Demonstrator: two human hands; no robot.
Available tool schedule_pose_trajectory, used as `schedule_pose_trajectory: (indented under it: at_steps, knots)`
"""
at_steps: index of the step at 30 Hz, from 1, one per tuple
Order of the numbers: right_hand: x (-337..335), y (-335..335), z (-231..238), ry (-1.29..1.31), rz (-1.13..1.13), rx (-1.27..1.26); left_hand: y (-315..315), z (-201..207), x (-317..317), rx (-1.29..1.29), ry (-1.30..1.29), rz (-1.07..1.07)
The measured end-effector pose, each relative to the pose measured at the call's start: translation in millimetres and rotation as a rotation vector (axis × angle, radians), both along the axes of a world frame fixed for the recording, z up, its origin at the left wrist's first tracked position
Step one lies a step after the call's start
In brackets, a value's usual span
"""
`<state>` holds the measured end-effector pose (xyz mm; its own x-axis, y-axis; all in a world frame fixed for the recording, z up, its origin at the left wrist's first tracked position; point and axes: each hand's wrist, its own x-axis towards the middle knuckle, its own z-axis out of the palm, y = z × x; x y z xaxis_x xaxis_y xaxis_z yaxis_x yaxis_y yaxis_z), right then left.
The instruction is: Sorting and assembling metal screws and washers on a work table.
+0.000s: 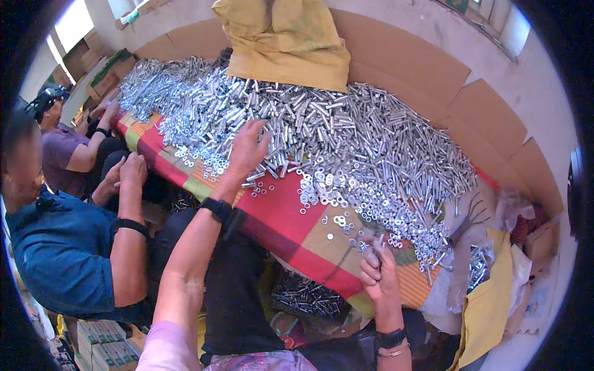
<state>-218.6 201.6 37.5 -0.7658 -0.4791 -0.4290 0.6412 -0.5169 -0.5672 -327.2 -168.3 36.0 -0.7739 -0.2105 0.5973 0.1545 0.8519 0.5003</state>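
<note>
Nearest, the right hand (pixel 378 267) is seen low at centre-right, fingers curled together and clamped on a small metal piece (pixel 373 252), held just above the cloth's near edge; what kind of piece it is cannot be told. A dark wristband (pixel 391 338) and a thin bangle are worn on that wrist. Below the cloth's edge, between the two forearms, a box of finished parts (pixel 307 298) is seen. Farther out, the striped cloth (pixel 278 216) in red, yellow and green is spread over the work surface, and loose washers (pixel 334 198) are scattered across it, thickest just beyond the right hand. The left hand (pixel 247 148) is stretched forward, fingers spread apart and laid flat on the near rim of the big pile of metal sleeves (pixel 346 130); nothing is gripped. A black band (pixel 216 208) is worn on that wrist. To the left, two other persons are seated, the nearer in a blue shirt (pixel 59 247). Beyond the pile, a yellow sack (pixel 288 37) is propped against cardboard (pixel 421 55).
</note>
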Motion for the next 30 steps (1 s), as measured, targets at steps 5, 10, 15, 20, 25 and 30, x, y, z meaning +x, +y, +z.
schedule_pose_trajectory:
  at_steps: [5,10,15,20,25,30]
  knots:
    - [-3.1,-4.3,-5.4,-0.079,-0.086,-0.015,4.5,-41.4,3.8,-0.294,-0.105,-0.06]
    - [3.6,-8.8,13.7,0.023,-0.035,0.088,16.1,-12.5,25.1,0.175,-0.272,-0.191]
    - [4.8,-7.3,7.8,-0.021,0.056,-0.055,27.1,-14.4,32.1,-0.104,-0.229,-0.156]
    - [3.6,0.7,-11.2,-0.046,0.016,-0.146,45.9,-23.5,35.1,-0.433,-0.256,-0.046]
    - [4.5,-3.3,-6.9,-0.082,-0.038,-0.124,51.4,-24.3,41.9,-0.389,-0.241,-0.071]
    - [7.9,-9.4,-7.8,-0.045,-0.06,0.014,83.1,-18.4,62.3,0.126,-0.199,-0.23]
